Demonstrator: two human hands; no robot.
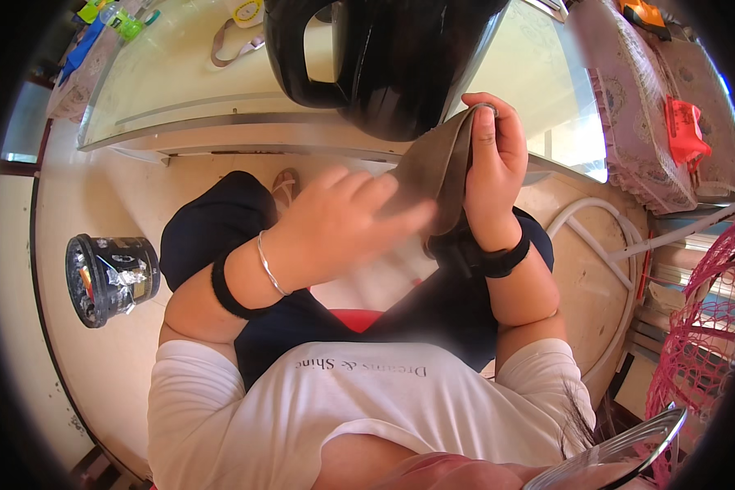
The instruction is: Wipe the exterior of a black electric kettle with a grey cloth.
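Observation:
My right hand (pixel 496 147) pinches the top edge of a folded grey-brown piece of cloth or soft leather (pixel 433 160) between thumb and fingers. The piece hangs down in two layers above my lap. My left hand (pixel 349 223) is blurred, with its thumb apart from the fingers. Its fingertips overlap the lower left of the piece in view; whether they touch it I cannot tell. Just beyond, a large glossy black object (pixel 398 67) with a handle-like loop stands at the edge of a glass-topped table (pixel 177 92).
A strap with a yellow round tag (pixel 246 13) and a green bottle (pixel 122 23) lie at the back left. A black bucket (pixel 113 278) is on the floor at left. Rightward are lace-covered furniture (pixel 634 110), a red plastic item (pixel 686 131), a white tubular frame (pixel 588 229) and pink netting (pixel 704 331).

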